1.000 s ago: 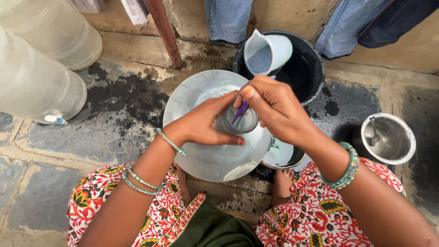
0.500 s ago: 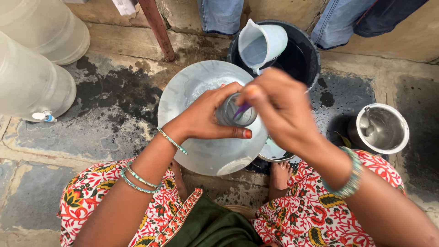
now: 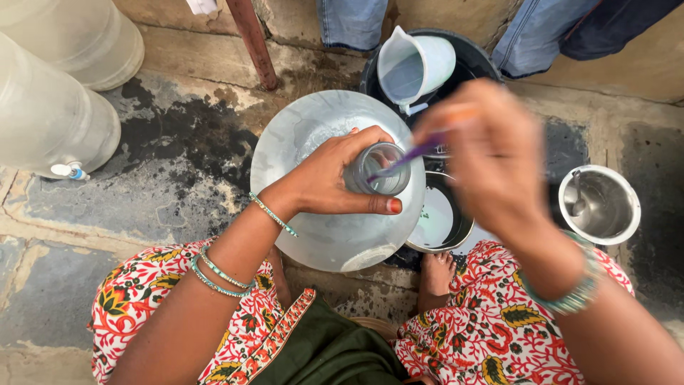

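My left hand (image 3: 329,178) grips the neck of a large translucent water jug (image 3: 313,135) that stands upright between my knees. My right hand (image 3: 491,157), blurred with motion, holds a thin purple-handled brush (image 3: 406,160) whose end reaches into the jug's open mouth (image 3: 377,170). Both wrists wear green bangles. The brush tip inside the neck is hidden.
A black bucket (image 3: 484,64) holds a pale plastic mug (image 3: 413,64) behind the jug. A steel bowl (image 3: 440,221) sits by my bare foot (image 3: 436,274), a steel pot (image 3: 598,203) at right. Two big water containers (image 3: 57,107) stand left. Another person's jeans-clad legs (image 3: 349,21) are behind.
My right hand has lifted and drawn back to the right, pulling the brush partly out of the jug's mouth. My left hand keeps its grip on the neck.
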Available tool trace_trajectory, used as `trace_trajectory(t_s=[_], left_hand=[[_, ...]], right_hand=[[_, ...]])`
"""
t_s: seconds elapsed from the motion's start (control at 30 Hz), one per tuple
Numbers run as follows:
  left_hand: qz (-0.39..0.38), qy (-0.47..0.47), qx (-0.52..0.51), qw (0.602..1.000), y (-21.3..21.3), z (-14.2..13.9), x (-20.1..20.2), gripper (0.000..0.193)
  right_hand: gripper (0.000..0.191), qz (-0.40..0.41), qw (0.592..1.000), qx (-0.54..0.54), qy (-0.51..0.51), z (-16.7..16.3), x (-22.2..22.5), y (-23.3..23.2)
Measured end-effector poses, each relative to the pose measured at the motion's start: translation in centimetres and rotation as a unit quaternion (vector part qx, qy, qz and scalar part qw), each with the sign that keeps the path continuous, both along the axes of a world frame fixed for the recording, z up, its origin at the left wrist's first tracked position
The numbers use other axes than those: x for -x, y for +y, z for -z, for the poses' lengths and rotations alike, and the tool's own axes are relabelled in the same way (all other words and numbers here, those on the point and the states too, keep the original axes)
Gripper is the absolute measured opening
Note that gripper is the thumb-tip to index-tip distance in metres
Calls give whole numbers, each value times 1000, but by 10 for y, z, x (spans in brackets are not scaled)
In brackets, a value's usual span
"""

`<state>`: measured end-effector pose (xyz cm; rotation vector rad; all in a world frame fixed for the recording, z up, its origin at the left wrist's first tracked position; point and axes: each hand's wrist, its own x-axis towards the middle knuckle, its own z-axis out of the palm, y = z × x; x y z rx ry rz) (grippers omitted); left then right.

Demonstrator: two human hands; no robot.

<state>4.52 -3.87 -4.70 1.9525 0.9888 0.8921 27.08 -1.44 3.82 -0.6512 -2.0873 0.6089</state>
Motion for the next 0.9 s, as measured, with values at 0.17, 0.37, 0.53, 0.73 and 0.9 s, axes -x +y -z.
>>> trace_trajectory(t_s=[0.17,0.37,0.53,0.73,0.9], left_hand=[[-7,-20,-69,997,-3,1,-6,79],[-48,-19,-17,999,-4,3,-7,69],[-41,-29,-33,998,-6,5,-9,70],[-43,12,-3,999,-6,10,-12,76],[-5,-16,-49,999,-4,16,-24,79]], right_hand=[[38,46,971,234,34,38,19,3],[39,-6,929,342,140,44,14,10],[42,17,943,330,44,45,9,15],[46,-8,971,229,-64,39,8,23],[43,-159,979,79,-97,23,9,32]])
